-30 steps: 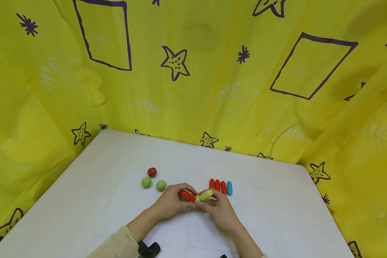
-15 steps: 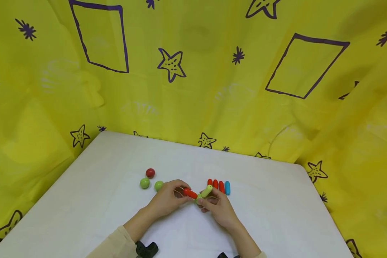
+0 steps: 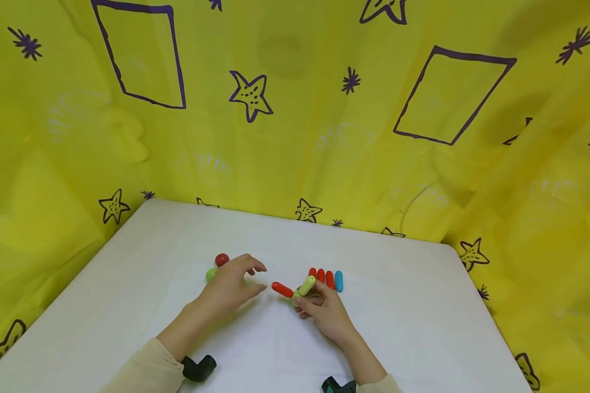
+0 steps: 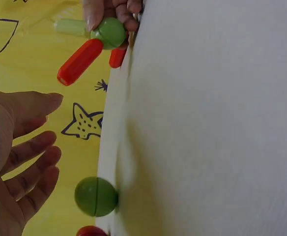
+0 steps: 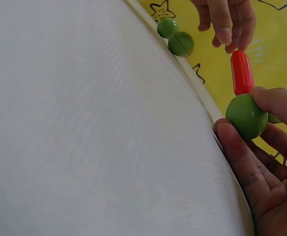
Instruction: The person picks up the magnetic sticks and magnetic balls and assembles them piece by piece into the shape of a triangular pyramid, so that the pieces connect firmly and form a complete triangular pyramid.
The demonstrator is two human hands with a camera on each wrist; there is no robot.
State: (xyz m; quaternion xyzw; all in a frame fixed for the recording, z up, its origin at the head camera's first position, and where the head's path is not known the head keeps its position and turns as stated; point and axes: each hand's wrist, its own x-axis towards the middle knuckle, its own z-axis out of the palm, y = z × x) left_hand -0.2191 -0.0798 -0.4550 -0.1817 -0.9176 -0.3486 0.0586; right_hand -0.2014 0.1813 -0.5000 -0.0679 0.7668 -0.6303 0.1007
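The right hand (image 3: 324, 311) pinches a green ball (image 5: 246, 116) between thumb and fingers, just above the bench (image 3: 423, 327). Two sticks are joined to this ball: a red stick (image 3: 282, 290) pointing left toward the other hand, and a pale green stick (image 3: 307, 285) rising up and away to the right. The right wrist view shows the thumb on the ball's near side and the fingers curled behind it, with the red stick (image 5: 242, 72) standing off the ball's top.

The left hand (image 3: 231, 284) holds nothing. It hovers over the bench just left of the red stick's free end, apart from it, palm down, fingers spread and loosely bent. In the left wrist view its fingers (image 4: 33, 147) are relaxed and open, with the ball-and-stick piece (image 4: 101, 39) beyond the fingertips.

Under and behind the left hand lie loose balls: a red ball (image 3: 222, 260) and a green one (image 3: 210, 274), partly hidden by the hand. Behind the right hand a row of sticks lies side by side on the bench, three red (image 3: 321, 274) and one blue (image 3: 338, 280).

Both forearms come in from the near edge in beige sleeves (image 3: 147, 371). A yellow curtain (image 3: 295, 136) with stars hangs behind the bench.
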